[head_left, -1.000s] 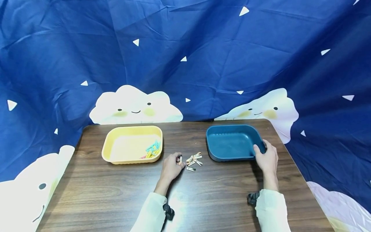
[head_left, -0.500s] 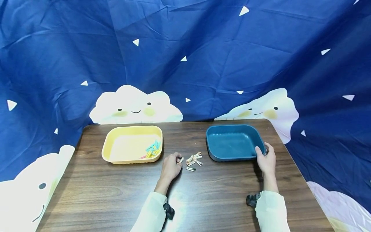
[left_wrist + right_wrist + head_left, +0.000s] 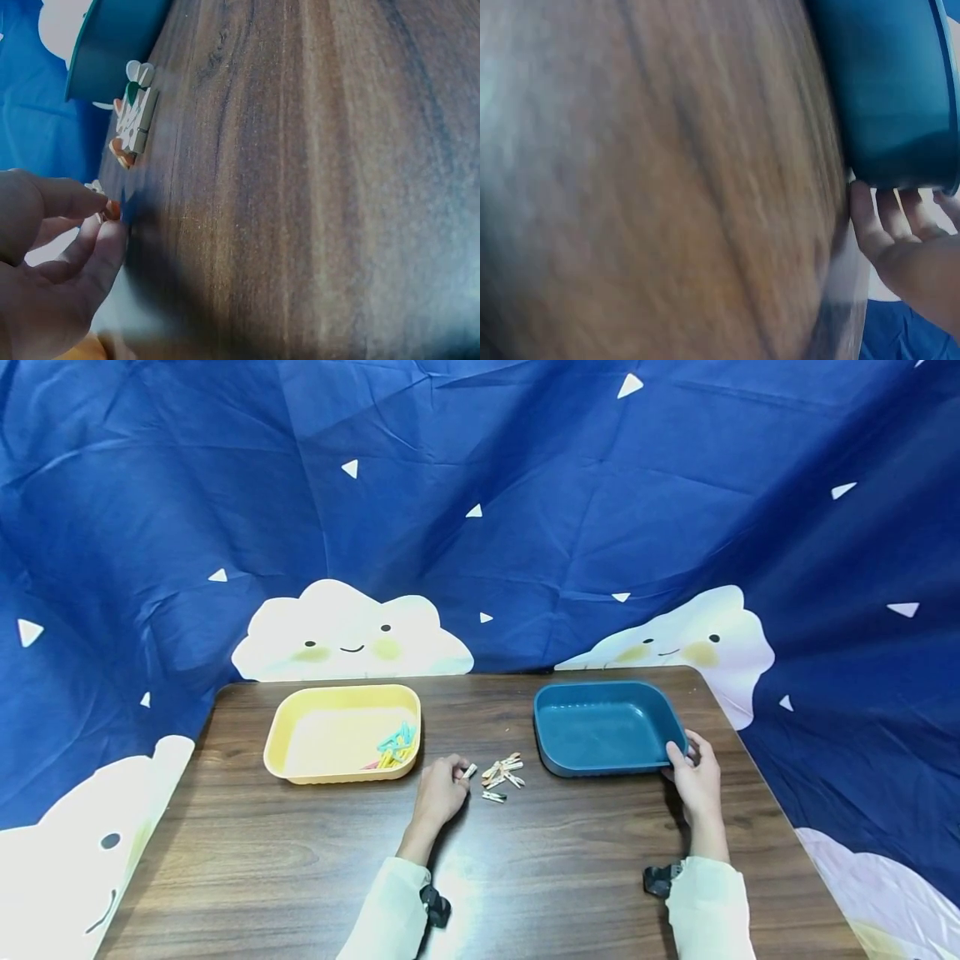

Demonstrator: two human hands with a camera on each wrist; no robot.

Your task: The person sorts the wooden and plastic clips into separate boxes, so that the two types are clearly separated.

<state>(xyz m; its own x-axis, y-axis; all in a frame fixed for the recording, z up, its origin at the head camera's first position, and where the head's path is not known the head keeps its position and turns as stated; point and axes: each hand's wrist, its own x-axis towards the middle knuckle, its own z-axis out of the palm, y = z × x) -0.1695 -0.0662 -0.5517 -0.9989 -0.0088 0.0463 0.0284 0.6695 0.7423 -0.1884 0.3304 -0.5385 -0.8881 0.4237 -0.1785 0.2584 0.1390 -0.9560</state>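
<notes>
My left hand [image 3: 442, 789] pinches a small pale clothespin [image 3: 469, 772] between thumb and fingertips, low over the table. In the left wrist view its orange-tipped end [image 3: 112, 210] shows between the fingertips. Just right of this hand lies a loose pile of small printed clothespins [image 3: 504, 770], with a single clothespin [image 3: 494, 797] in front of it. At the right, my right hand [image 3: 697, 777] holds the near right corner of a blue plastic bin [image 3: 600, 769], thumb at the rim. The right wrist view shows its fingertips against the bin's outer wall [image 3: 892, 97].
A yellow bin [image 3: 337, 777] stands at the left, with several colored plastic clothespins [image 3: 396, 748] in its near right corner. All of this is on a brown wooden table [image 3: 555, 868]. Behind the table's back edge hangs a blue curtain [image 3: 517, 552] with clouds.
The clothespin in my left hand has turned to a slant between the fingertips. My right hand has slid slightly back and right along the blue bin's corner, its thumb drawing back to the rim.
</notes>
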